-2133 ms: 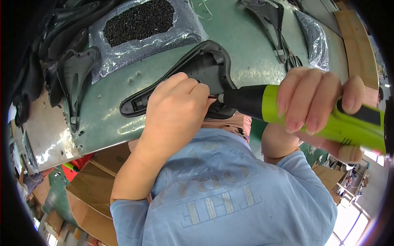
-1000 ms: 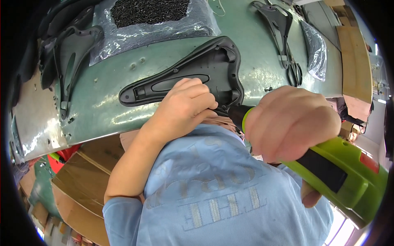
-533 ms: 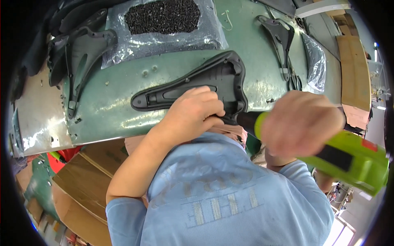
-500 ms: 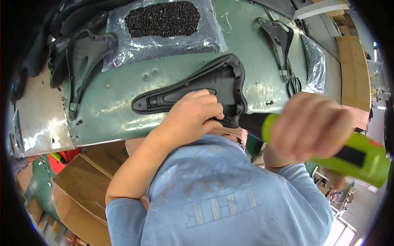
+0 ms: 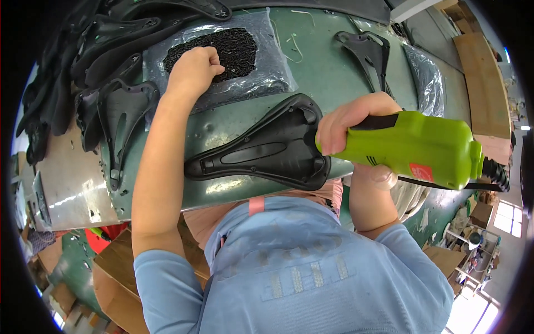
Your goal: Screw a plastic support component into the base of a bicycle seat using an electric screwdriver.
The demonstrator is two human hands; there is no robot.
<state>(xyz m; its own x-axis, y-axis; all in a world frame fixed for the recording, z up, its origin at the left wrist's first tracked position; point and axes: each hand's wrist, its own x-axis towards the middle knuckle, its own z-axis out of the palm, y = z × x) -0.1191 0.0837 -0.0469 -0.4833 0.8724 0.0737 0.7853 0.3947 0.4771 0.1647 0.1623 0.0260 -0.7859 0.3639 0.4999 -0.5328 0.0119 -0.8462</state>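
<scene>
My left hand [image 5: 194, 71] is over the pile of small black screws [image 5: 239, 49] that lies on a clear plastic bag [image 5: 272, 83]. Its fingers are drawn together at the pile; what is between them I cannot make out. In my right hand [image 5: 340, 123] is a green electric screwdriver [image 5: 414, 142], held sideways with its cord end to the right. The tool's tip is hidden by the hand. Below the tool's front end a black bicycle saddle [image 5: 261, 150] rests underside up on the green bench, its narrow nose to the left. Neither hand visibly grips the saddle.
More black saddles [image 5: 61, 83] are heaped at the left, with a saddle base [image 5: 125, 111] beside the bag. Another saddle base [image 5: 370, 53] and a clear plastic bag [image 5: 425, 78] lie at the far right of the bench [image 5: 322, 61]. A cardboard box [image 5: 119, 264] stands below the front edge.
My left hand has left the saddle and moved forward to the screws. My right hand has brought the screwdriver inward, nearer the saddle's wide end. The saddle lies slightly turned.
</scene>
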